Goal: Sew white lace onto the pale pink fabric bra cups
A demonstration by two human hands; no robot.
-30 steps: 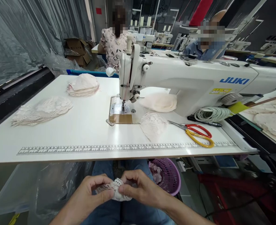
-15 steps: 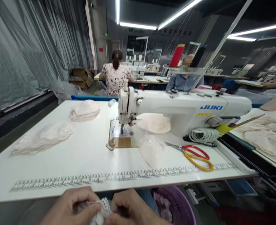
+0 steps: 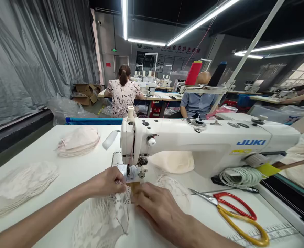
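Observation:
My left hand [image 3: 107, 182] pinches the top edge of a white lace piece [image 3: 99, 220] just in front of the sewing machine's presser foot [image 3: 128, 170]. The lace hangs down over the table toward me, with a loose dark thread or cord along its right side. At its right edge, my right hand [image 3: 159, 205] has its fingers curled together at the lace border, partly over a brown patch [image 3: 133, 187] on the machine bed. The fingertips are partly hidden. Behind my right hand lies another pale lace piece [image 3: 176, 189].
The white sewing machine [image 3: 214, 134] spans the table. Scissors [image 3: 234, 213] with red and yellow handles lie right, near a coiled cord [image 3: 241, 177] and ruler strip [image 3: 275, 230]. Fabric stacks [image 3: 78, 141] [image 3: 18, 186] stand left. Two people sit beyond.
Both hands have risen from below the table edge to the front of the presser foot, bringing the lace with them. The view has moved closer to the machine.

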